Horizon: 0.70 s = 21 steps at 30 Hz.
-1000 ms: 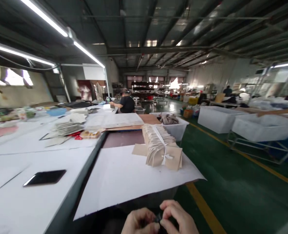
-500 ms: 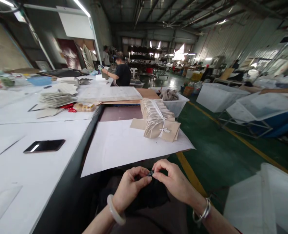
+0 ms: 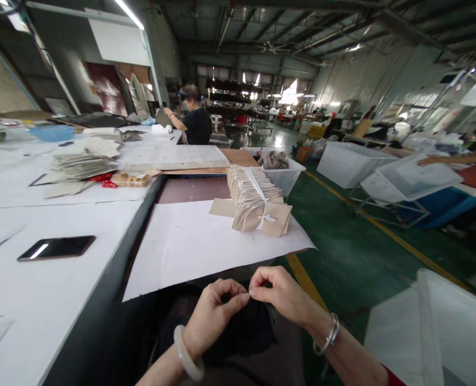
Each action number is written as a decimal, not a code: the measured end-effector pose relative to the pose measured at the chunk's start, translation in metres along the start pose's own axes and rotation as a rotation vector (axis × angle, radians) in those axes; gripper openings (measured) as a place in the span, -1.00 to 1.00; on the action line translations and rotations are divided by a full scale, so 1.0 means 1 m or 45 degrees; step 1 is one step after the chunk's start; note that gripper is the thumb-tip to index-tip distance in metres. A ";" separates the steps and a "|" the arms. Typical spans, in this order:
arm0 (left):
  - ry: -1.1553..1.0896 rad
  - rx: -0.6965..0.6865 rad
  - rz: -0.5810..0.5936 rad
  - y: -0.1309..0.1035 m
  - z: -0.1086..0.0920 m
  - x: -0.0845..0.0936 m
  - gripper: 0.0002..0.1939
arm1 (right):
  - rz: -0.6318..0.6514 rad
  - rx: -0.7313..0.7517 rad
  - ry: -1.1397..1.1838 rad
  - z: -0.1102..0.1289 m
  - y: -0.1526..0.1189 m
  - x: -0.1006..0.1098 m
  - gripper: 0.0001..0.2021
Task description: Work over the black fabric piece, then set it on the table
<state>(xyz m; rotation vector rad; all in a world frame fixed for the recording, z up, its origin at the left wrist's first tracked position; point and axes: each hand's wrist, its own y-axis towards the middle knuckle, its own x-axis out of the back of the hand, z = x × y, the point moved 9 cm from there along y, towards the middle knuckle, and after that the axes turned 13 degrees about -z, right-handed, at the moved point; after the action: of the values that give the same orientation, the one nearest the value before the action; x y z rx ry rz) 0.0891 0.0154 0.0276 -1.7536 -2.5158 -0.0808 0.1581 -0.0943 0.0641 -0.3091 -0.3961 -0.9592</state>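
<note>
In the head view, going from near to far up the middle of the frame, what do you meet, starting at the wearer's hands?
Left hand and right hand pinching together over dark fabric → white paper sheet → tied bundle of beige cards → white bin with cloth → person in a black top.

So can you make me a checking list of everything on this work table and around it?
Surface: white sheet on the table.
Job's things: dark fabric on the lap, pinched at its top edge.
Clutter: tied bundle of tan pieces, black phone, paper stack.
Grippers: left hand and right hand, fingertips meeting on the fabric.
Cables: nothing seen.
Surroundings: white bins, green floor, a person working farther back.
</note>
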 end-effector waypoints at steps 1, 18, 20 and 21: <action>0.011 0.002 0.001 0.000 0.000 0.000 -0.68 | 0.010 -0.017 0.016 -0.001 0.001 -0.001 -0.86; 0.159 -0.092 -0.021 0.005 -0.013 0.003 -0.60 | -0.113 0.050 0.359 0.006 0.003 -0.001 -0.80; 0.088 -0.104 -0.041 0.006 -0.018 0.010 -0.60 | -0.252 0.086 0.396 0.004 0.003 0.007 -0.61; 0.047 -0.096 -0.040 0.007 -0.020 0.014 -0.59 | -0.314 0.090 0.397 0.001 0.002 0.010 -0.54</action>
<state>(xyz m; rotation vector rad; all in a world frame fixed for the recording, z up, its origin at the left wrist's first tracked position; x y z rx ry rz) 0.0914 0.0288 0.0487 -1.7219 -2.5464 -0.2104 0.1650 -0.1002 0.0690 -0.0432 -0.1836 -1.2113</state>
